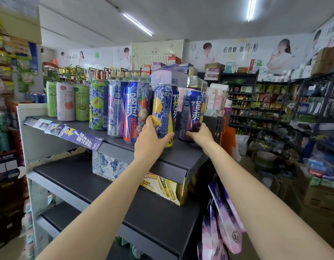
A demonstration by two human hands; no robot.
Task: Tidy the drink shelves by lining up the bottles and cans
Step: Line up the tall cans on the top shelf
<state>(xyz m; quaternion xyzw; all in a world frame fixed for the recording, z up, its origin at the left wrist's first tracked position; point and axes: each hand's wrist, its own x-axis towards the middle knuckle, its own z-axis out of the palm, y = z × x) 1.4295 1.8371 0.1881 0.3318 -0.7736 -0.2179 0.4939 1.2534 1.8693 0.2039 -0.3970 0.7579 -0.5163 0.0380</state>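
Hands round glossy, seemingly metal cans

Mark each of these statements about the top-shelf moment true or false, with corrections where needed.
1. The left hand grips the yellow-and-blue can. True.
2. The right hand hangs idle off the shelf. False: it holds the purple can near its base.
3. Both held cans are on the top shelf. True.
4. The red-and-blue can lies on its side. False: it stands upright.
5. The pink can stands between two green cans. True.
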